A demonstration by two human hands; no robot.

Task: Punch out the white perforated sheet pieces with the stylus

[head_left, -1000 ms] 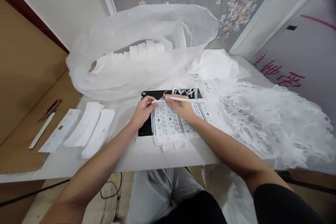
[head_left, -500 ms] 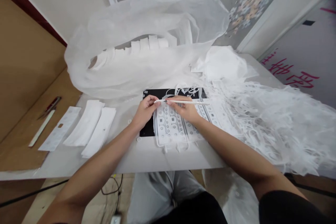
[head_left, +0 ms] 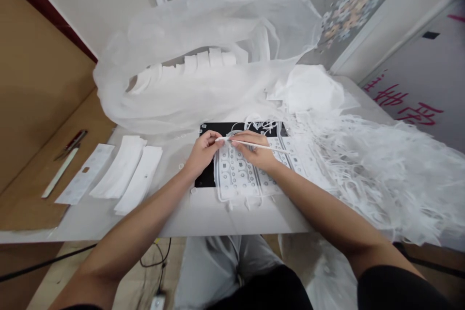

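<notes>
Above a translucent white sheet printed with grey shapes (head_left: 238, 174), my two hands meet fingertip to fingertip. The sheet lies over a black board (head_left: 205, 179). My left hand (head_left: 204, 152) is closed in a pinch on a small white strip (head_left: 222, 139), whose kind I cannot make out. Held between the fingers of my right hand (head_left: 257, 151) is a slender white pen-like tool (head_left: 274, 147), its shaft slanting back to the right and its tip close to the left fingertips. The exact point of contact is too small to tell.
A heap of tangled white strips (head_left: 392, 174) covers the table's right side. Behind stands a large translucent plastic bag (head_left: 203, 87) with white rolled pieces inside. To the left lie stacked white strips (head_left: 119, 167), a perforated sheet (head_left: 85, 174), a ruler-like strip (head_left: 60, 173) and a red cutter (head_left: 75, 139).
The view has shifted slightly. The tool's rear end has dipped a little, so it slants more. Both hands keep nearly the same place and grip.
</notes>
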